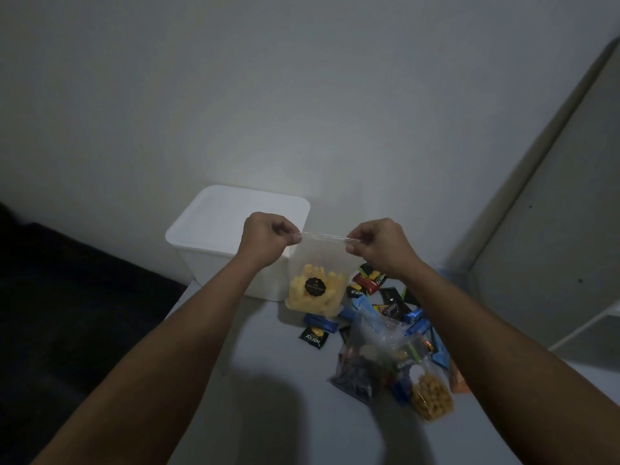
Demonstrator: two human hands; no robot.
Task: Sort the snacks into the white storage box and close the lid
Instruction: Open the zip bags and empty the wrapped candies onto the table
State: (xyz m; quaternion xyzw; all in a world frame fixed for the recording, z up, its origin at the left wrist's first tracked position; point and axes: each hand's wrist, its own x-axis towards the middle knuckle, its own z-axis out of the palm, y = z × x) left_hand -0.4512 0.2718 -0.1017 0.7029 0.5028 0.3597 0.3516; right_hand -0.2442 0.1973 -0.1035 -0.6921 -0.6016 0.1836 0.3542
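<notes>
Both hands pinch the top edge of a clear bag (317, 273) of yellow snacks, left hand (268, 238) at its 10 o'clock corner, right hand (379, 245) at 2 o'clock. The white box (214, 229), lid on, stands at 10 o'clock of the bag. Loose snacks (396, 337) lie at 5 o'clock on the table (268, 380).

Dim, grainy frame with grey-green cast. Brightest patch: lid of white plastic storage box (235, 223), lit from above. Soft dark shadow on pale table (255, 347), near centre. Far left nearly black. Wide-angle bending at edges; near snack bags slightly blurred.
</notes>
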